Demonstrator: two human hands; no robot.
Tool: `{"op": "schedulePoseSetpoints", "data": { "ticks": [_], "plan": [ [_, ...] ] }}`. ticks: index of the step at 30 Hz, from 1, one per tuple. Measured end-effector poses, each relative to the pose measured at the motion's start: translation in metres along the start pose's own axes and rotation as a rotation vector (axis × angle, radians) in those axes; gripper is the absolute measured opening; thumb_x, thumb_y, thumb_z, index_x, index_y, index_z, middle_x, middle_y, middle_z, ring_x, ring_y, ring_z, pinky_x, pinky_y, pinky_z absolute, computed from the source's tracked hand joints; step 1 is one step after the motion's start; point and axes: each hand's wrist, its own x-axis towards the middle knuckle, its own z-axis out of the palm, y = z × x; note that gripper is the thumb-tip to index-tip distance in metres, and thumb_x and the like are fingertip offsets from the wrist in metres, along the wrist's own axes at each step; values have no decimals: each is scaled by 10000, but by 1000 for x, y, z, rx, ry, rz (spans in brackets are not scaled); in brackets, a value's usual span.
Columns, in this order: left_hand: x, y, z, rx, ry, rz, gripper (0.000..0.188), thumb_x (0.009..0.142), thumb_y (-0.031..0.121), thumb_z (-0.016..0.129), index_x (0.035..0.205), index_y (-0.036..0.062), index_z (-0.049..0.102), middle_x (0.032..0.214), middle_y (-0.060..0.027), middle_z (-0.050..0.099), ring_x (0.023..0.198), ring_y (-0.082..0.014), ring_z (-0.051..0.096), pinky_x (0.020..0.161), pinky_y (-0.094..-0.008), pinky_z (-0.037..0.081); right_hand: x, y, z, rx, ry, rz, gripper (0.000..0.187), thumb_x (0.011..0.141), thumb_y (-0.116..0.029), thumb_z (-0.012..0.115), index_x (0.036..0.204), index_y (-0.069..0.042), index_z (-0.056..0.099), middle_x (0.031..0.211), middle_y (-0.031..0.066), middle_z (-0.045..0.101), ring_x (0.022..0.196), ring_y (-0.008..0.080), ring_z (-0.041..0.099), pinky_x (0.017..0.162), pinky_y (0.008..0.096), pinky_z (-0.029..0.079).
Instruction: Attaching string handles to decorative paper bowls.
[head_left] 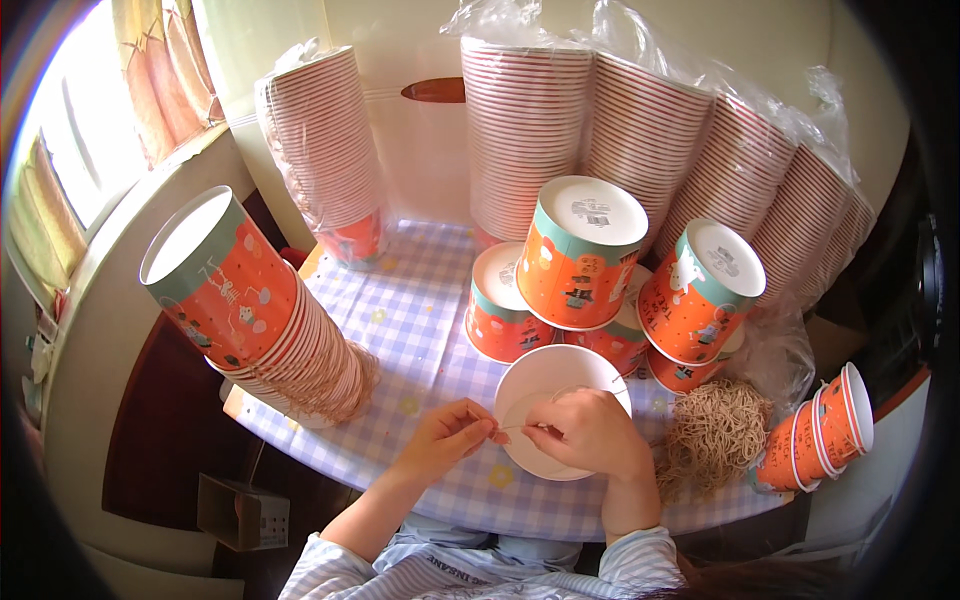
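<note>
A white-lined paper bucket (540, 378) stands mouth up at the table's front, between and behind my hands. My left hand (447, 437) is closed, thumb and forefinger pinching a thin pale string (512, 428) beside the bucket's left rim. Over the bucket's mouth, my right hand (588, 432) is closed too, its fingertips pinching the same string. A short stretch of it runs between the two hands. A thin strand shows above the right hand near the rim. To the right of the bucket lies a tangled heap of tan string (718, 432).
At left leans a tall stack of orange buckets (235, 285) with string hanging along its lower rims. Upside-down orange buckets (580, 260) are piled behind the bucket. Plastic-wrapped bucket stacks (525, 130) line the back. Several nested buckets (815, 430) tilt at the right edge of the checked tablecloth (420, 300).
</note>
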Motion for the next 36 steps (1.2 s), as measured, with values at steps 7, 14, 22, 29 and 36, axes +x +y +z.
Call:
{"op": "schedulePoseSetpoints", "data": {
  "ticks": [7,14,22,29,36],
  "plan": [
    [1,0,2,-45,-34,35,75,879,116,541,916,51,538,850,-59,632,649,-32,482,565,-166,377,-3,-3,0,-111,-87,14,79,685,-183,674,731,-125,647,772,52,566,735,228,573,598,353,453],
    [1,5,2,79,-83,89,72,854,39,556,915,2,549,906,-75,614,867,-112,580,767,-229,458,7,10,19,165,115,-143,310,708,-107,640,986,-40,520,962,127,537,856,251,555,729,380,443],
    [-1,10,2,239,-67,132,77,849,23,557,914,-17,560,885,-53,609,833,-79,566,717,-199,454,6,2,25,431,-117,-15,298,784,-114,584,1037,-34,448,820,138,557,700,241,585,610,338,466],
    [-4,10,-5,249,11,114,86,841,40,575,913,-7,566,831,-44,617,765,-67,568,649,-195,454,13,-4,28,270,-30,14,174,770,-173,638,883,-57,572,731,75,588,629,221,590,568,321,469],
    [-5,4,-3,326,129,120,73,822,47,597,891,21,598,817,-41,622,692,-78,569,618,-197,455,11,-1,30,194,39,-15,89,757,-138,633,805,-64,626,781,79,621,666,242,608,580,323,484]
  ]
}}
